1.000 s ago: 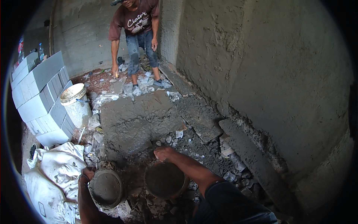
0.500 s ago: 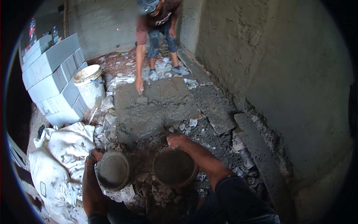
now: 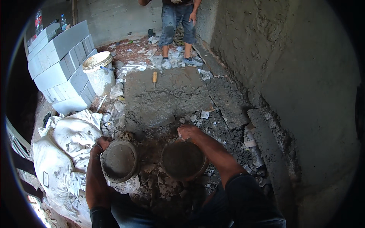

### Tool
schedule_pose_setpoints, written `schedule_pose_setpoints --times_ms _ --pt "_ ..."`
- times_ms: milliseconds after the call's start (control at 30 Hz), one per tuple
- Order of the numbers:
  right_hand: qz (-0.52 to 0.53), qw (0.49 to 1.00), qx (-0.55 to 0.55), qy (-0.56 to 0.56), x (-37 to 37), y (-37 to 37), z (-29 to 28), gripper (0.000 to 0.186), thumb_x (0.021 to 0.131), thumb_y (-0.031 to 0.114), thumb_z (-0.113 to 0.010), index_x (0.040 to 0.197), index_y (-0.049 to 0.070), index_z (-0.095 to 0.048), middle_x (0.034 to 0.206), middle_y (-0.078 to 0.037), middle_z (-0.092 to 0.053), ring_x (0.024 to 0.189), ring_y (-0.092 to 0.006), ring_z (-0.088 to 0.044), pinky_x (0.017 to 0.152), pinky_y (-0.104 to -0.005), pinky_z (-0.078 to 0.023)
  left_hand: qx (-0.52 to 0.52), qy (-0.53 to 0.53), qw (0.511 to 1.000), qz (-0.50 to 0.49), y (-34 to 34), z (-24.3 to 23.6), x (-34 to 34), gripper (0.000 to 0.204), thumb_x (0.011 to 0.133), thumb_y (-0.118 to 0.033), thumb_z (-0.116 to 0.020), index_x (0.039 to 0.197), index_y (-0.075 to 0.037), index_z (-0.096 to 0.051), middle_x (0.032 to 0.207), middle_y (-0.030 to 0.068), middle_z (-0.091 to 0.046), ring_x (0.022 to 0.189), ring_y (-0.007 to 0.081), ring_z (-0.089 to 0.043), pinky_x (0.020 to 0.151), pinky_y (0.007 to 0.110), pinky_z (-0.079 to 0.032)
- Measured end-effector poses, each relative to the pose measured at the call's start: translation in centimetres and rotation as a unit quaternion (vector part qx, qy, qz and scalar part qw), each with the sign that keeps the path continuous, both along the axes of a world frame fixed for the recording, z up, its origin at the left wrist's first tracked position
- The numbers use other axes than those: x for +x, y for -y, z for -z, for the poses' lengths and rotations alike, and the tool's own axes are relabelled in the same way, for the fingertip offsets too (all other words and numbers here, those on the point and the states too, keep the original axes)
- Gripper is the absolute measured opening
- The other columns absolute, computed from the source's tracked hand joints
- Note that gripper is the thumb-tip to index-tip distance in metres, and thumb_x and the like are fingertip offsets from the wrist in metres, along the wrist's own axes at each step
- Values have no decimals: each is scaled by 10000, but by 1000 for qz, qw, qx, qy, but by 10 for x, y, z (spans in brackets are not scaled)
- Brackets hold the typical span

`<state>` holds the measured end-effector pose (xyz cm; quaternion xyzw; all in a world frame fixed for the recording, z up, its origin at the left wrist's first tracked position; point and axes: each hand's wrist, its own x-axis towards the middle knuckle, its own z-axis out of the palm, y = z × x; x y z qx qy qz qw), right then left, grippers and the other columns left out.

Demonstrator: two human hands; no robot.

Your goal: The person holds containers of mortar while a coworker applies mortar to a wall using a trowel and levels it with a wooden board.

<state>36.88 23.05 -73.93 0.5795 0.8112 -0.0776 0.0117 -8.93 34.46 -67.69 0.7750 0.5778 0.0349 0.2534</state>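
Note:
Two round mortar pans sit on the rubble floor in front of me. My left hand (image 3: 102,144) grips the far rim of the left pan (image 3: 118,161), which is smeared grey inside. My right hand (image 3: 187,132) is closed on the far rim of the right pan (image 3: 182,160), which holds dark wet mortar. Just beyond both pans lies a flat patch of fresh grey mortar (image 3: 161,98) spread on the floor, with a wooden-handled tool (image 3: 154,77) lying on its far side.
A person in shorts (image 3: 178,32) stands beyond the mortar patch. A white bucket (image 3: 99,72) and a stack of grey blocks (image 3: 61,62) are at the left, white sacks (image 3: 64,152) beside my left arm. A rough plastered wall (image 3: 296,83) runs along the right.
The view has tilted downward and nearer to the pans. The other person has straightened up from bending over the patch. Both my hands stay on the pan rims.

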Motion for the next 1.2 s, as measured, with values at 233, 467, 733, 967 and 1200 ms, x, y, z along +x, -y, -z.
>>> schedule_pose_setpoints --times_ms 233,467,733,967,1200 --pt "19 999 -20 15 -15 3 -15 207 616 121 -643 821 105 -614 897 -90 -608 933 -242 -565 786 -327 -450 19 -5 999 -27 -6 11 -16 490 811 -464 -472 962 -29 -641 954 185 -629 928 271 -595 830 340 -432" --pt "-81 983 107 -128 18 0 20 175 531 83 -614 671 90 -509 759 -71 -553 801 -229 -557 678 -326 -451 29 27 999 -5 -10 10 -3 448 815 -408 -424 909 -23 -635 956 225 -598 955 354 -559 846 378 -416" --pt "10 999 10 -38 -2 -6 20 360 615 384 -701 758 71 -598 823 -110 -600 858 -243 -579 718 -336 -451 -10 2 999 -39 5 0 -7 462 803 -411 -427 935 -16 -628 994 238 -582 979 362 -545 863 378 -409" --pt "-104 923 88 -361 41 -20 67 49 614 99 -592 635 76 -554 698 -96 -553 679 -240 -573 547 -362 -441 2 17 1000 -20 0 0 4 433 794 -388 -430 908 -20 -627 976 241 -579 968 373 -541 854 390 -408" --pt "-18 999 -24 -14 -4 -37 51 274 515 205 -698 709 30 -614 749 -137 -604 781 -268 -595 662 -339 -461 35 31 998 -50 1 9 -24 463 782 -405 -526 933 21 -630 889 205 -633 847 267 -602 767 352 -443"
